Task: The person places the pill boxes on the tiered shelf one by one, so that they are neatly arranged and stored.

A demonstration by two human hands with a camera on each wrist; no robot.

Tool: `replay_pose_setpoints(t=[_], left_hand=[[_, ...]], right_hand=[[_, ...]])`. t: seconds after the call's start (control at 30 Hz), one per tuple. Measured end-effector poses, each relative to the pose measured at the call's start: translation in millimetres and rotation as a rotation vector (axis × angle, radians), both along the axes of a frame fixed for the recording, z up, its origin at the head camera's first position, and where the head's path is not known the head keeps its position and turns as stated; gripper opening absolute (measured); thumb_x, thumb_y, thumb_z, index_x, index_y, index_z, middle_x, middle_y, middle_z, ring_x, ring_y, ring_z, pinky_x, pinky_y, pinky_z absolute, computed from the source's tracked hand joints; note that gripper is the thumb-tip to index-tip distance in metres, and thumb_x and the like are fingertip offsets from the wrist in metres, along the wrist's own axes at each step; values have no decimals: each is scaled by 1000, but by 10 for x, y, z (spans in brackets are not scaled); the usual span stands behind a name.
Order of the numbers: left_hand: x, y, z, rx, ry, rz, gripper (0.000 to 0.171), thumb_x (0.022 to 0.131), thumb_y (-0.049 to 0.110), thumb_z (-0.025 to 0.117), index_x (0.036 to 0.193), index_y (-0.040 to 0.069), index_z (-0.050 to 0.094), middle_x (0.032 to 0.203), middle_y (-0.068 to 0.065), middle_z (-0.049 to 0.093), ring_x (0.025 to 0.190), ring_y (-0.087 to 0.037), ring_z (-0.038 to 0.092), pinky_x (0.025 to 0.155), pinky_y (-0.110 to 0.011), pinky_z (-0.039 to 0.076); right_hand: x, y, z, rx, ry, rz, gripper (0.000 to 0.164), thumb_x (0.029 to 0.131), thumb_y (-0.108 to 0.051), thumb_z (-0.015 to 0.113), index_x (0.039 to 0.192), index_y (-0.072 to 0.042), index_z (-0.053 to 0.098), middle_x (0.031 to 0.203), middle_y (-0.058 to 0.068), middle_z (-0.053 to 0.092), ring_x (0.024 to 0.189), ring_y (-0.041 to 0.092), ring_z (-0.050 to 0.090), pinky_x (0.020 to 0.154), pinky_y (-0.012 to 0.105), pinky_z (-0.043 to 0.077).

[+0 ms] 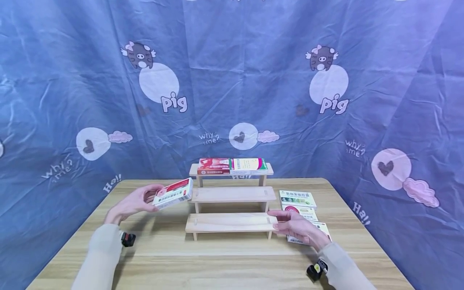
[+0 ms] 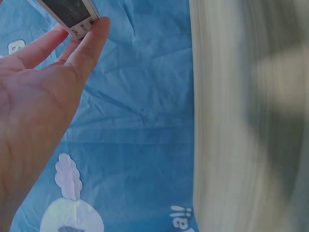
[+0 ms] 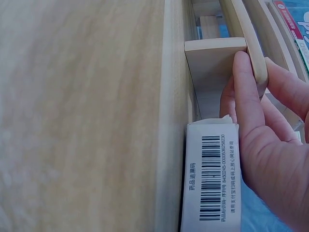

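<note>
My left hand [image 1: 135, 202] grips a white medicine box [image 1: 173, 193] with a red panel, lifted above the table just left of the stepped wooden rack [image 1: 232, 222]. In the left wrist view only one end of that medicine box [image 2: 72, 14] shows, between the fingers of the left hand [image 2: 43, 92]. At the rack's right side my right hand [image 1: 298, 226] pinches the end of the lowest shelf, thumb on one face and fingers on the other. The right wrist view shows this right hand [image 3: 275, 116] on the shelf end, beside a white box with a barcode [image 3: 212, 179].
On the top shelf lie a red medicine box [image 1: 214, 166] and a white, green and magenta medicine box [image 1: 248, 165]. Right of the rack, a column of medicine boxes [image 1: 298, 198] lies on the wooden table [image 1: 217, 266], partly behind my right hand. A blue patterned curtain [image 1: 232, 88] surrounds the table.
</note>
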State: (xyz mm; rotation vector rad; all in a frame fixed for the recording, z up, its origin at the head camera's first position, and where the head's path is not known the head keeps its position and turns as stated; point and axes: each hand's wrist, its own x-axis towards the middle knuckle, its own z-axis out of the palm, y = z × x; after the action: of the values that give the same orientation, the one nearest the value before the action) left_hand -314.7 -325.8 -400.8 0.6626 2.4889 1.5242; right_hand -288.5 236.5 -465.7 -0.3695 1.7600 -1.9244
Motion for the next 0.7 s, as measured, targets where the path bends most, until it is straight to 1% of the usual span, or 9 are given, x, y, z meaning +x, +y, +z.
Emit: replay_pose_setpoints(t=[0.07,0.2,0.37,0.43,0.5,0.63,0.7], left_hand=[[-20,39,13,-6,1,-2,85,71,4,80,144,-5,38,134,-26,52,111,-11,58,92,-18,51],[-68,140,8,-6,3,-35,84,71,4,80,143,-5,38,135,-28,50,112,-14,58,93,-20,51],[-101,298,-2,1,-6,-75,86,71,7,81,144,-4,38,139,-28,49,121,-23,55,97,-21,49],[-108,365,2,-2,0,-82,86,71,9,81,144,-4,39,140,-27,49,122,-27,53,100,-23,48],[-116,428,9,0,5,-89,86,71,10,81,144,-4,38,139,-26,50,122,-30,54,102,-28,48],[-132,526,17,-3,24,-78,88,70,12,82,145,-4,38,134,-24,54,117,-28,57,102,-35,49],[-138,565,15,8,27,-69,88,71,10,81,145,-4,38,133,-24,55,115,-26,57,101,-35,49]], right_hand=[[-3,2,-2,-3,5,7,61,90,7,58,146,11,33,117,9,67,103,21,68,92,34,57],[-11,4,-13,-6,10,11,62,90,6,58,146,11,32,117,8,67,103,20,68,92,34,57],[-25,-1,-41,-2,0,-5,60,90,7,58,145,10,35,115,8,68,101,20,69,91,32,58],[-31,0,-48,-3,-1,-3,60,90,7,57,145,10,35,114,8,68,101,19,68,90,32,58],[-34,4,-52,-6,5,6,59,90,7,57,145,10,35,114,8,68,101,19,69,90,32,58],[-44,13,-62,-13,2,13,59,91,7,57,145,9,35,114,7,68,101,18,69,91,33,58],[-50,17,-69,-15,4,12,58,91,7,57,145,9,36,114,7,68,101,19,69,91,33,58]])
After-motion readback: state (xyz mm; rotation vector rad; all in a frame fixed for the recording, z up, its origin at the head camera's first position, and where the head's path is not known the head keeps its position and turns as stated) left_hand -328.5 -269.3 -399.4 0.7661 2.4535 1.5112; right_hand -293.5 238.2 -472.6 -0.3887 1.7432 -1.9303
